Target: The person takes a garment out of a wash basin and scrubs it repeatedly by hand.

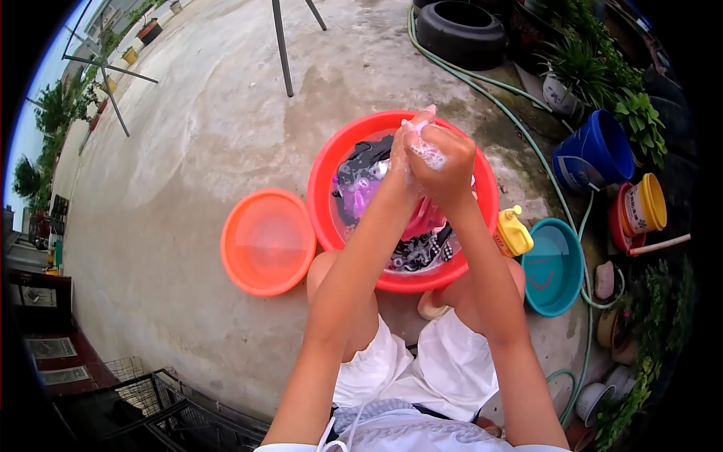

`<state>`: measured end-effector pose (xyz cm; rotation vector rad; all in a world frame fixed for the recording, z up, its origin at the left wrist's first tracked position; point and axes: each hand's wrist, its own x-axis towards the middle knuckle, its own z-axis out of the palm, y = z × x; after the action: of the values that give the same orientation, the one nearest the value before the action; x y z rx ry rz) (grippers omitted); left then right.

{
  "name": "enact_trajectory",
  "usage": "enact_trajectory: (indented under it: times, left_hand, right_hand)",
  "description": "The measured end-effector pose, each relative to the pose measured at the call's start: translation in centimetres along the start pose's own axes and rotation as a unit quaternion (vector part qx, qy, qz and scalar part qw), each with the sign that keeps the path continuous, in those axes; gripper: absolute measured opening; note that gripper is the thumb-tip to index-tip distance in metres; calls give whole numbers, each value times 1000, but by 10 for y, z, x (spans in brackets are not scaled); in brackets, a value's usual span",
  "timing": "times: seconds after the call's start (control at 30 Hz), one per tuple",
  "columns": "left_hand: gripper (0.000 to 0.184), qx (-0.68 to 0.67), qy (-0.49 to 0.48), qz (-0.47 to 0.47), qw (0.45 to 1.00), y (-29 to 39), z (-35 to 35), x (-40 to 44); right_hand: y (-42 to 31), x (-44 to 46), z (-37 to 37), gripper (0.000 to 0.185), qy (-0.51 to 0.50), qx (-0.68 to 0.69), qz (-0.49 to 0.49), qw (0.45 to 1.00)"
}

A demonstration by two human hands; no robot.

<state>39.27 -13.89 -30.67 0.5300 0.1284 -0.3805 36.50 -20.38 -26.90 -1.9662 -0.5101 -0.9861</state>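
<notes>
My two hands are pressed together above the far part of a large red basin [319, 196], with white suds on them. My right hand [450, 162] is closed, its fingers curled in against the left. My left hand [403, 154] is partly hidden behind it, and its fingers also look closed. Whatever lies between them, if anything, I cannot make out. Below, wet clothes soak in soapy water: dark cloth [361, 162], a purple piece [360, 197], a pink piece partly behind my forearms, and a black-and-white patterned cloth [416, 252].
An orange basin [260, 282] stands left of the red one. To the right are a yellow jug [514, 232] and a teal basin [553, 297]. A green hose [520, 128] runs past a blue bucket [580, 162], a yellow bucket [646, 203] and potted plants. Metal legs [282, 53] stand ahead.
</notes>
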Motion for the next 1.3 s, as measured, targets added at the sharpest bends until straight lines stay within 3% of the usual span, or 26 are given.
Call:
enact_trajectory:
  times: [0.03,0.1,0.23,0.27,0.33,0.43,0.5,0.53,0.6,0.67,0.73,0.77,0.8,0.83,0.87,0.93,0.97,1.0,1.07,1.17,1.23,1.27,1.3]
  left_hand:
    - [23,76,29,-6,997,5,19,-13]
    - [21,181,35,10,983,4,36,-24]
    - [21,142,74,10,987,15,42,-29]
    - [22,104,-20,-8,994,19,24,-16]
    - [26,27,-208,-44,977,32,-11,12]
    - [31,43,-62,-13,997,25,-1,-2]
    - [27,18,3,60,998,11,19,-10]
    - [24,131,64,46,988,16,41,-24]
    - [24,213,53,76,973,5,52,-30]
    - [23,175,57,36,982,12,48,-28]
    - [24,125,66,61,988,13,46,-20]
    - [25,91,-12,40,995,17,31,-8]
    - [27,58,-91,18,994,22,5,9]
    - [28,24,-169,-4,985,27,-3,14]
    - [29,23,-155,3,988,25,-9,18]
    - [31,22,-126,16,992,22,-8,17]
    - [27,49,-65,20,996,14,-4,13]
    - [22,3,13,44,999,8,24,-6]
    - [26,176,76,84,978,1,47,-22]
    - [26,157,76,48,983,-1,52,-27]
    - [26,134,95,53,985,3,46,-23]
    - [25,99,-11,39,994,7,21,-11]
    - [25,65,-117,24,991,12,-15,6]
  right_hand:
    - [12,8,-3,21,15,95,123,988]
    - [29,21,-10,23,46,276,359,890]
    - [7,10,-2,25,65,128,255,956]
    - [3,3,3,24,57,72,90,992]
    - [-27,-8,2,25,-68,-2,-82,994]
    - [-16,-5,9,23,-36,-2,-55,998]
    - [1,5,3,25,17,103,137,985]
    - [12,11,-1,26,45,155,231,960]
    - [30,23,-8,28,90,364,367,852]
    - [27,16,-5,27,110,276,313,902]
    - [-1,10,2,25,121,167,242,948]
    - [-3,3,3,24,86,58,79,991]
    - [-11,-5,2,24,12,1,-26,1000]
    - [-21,-9,5,21,-6,-8,-65,998]
    - [-27,-12,8,19,-25,-18,-104,994]
    - [-12,-5,8,22,14,3,-76,997]
    - [-2,0,7,24,35,14,-61,997]
    - [6,3,4,23,77,25,5,997]
    - [15,21,-6,28,134,213,275,928]
    - [34,15,-6,33,127,241,328,904]
    - [5,14,-4,31,128,188,284,932]
    - [-9,11,-2,30,109,187,263,940]
    - [-11,-1,4,28,76,113,127,982]
